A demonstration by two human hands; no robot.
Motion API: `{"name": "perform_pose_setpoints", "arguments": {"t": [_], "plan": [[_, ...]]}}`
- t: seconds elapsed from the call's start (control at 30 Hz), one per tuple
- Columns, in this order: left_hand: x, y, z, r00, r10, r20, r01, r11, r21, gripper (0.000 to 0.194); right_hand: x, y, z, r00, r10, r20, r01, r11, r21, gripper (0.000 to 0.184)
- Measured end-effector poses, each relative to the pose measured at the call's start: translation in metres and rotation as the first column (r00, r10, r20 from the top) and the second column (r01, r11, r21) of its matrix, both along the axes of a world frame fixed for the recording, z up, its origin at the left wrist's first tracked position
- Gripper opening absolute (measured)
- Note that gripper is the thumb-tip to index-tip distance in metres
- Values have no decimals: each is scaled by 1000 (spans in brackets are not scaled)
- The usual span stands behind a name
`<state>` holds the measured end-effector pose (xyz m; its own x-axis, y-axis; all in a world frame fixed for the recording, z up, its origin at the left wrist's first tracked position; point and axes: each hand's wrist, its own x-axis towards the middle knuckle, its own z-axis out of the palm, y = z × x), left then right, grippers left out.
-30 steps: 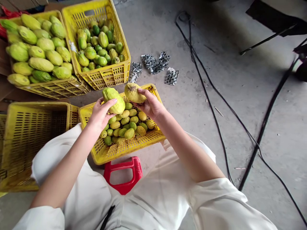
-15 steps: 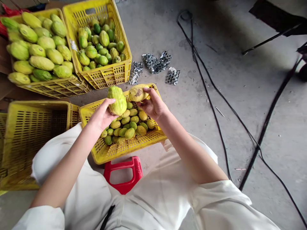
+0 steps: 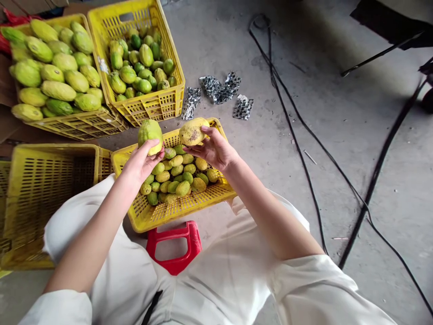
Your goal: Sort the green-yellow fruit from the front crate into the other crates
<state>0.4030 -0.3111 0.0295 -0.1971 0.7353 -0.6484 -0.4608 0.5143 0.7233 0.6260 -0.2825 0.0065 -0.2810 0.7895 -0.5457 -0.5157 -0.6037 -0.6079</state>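
Note:
My left hand [image 3: 140, 163] grips a large green-yellow fruit [image 3: 149, 134] above the left side of a yellow crate [image 3: 176, 208] between my knees. My right hand [image 3: 214, 149] holds a yellower fruit with a brown blemish [image 3: 193, 132] over the crate's far rim. Both hands are closed round their fruit. The crate beneath them holds several small green and yellow fruits [image 3: 176, 174]. A little space separates the two held fruits.
Two more yellow crates stand at the back left, one with large fruits [image 3: 50, 72], one with smaller green ones [image 3: 142, 61]. Another yellow crate [image 3: 37, 194] sits at my left. A red stool [image 3: 174, 246] is under me. Black cables [image 3: 304, 135] and crumpled foil wrappers [image 3: 219, 90] lie on the concrete floor.
My left hand has moved left and slightly up with its fruit, away from the fruit in my right hand. My right hand has turned its fruit a little and stayed in place.

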Motion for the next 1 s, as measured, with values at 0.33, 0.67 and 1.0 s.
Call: {"name": "perform_pose_setpoints", "arguments": {"t": [0.33,0.67,1.0], "plan": [[3,6,7,968,43,-246,54,926,375,88,0,1,8,999,-7,34,5,998,59,23],[0,2,24,996,4,-85,23,948,318,55,-2,-2,20,1000,-8,8,8,1000,-13,14],[0,1,19,997,52,56,-60,984,170,51,-9,2,27,999,-33,-4,33,999,-40,9]]}}
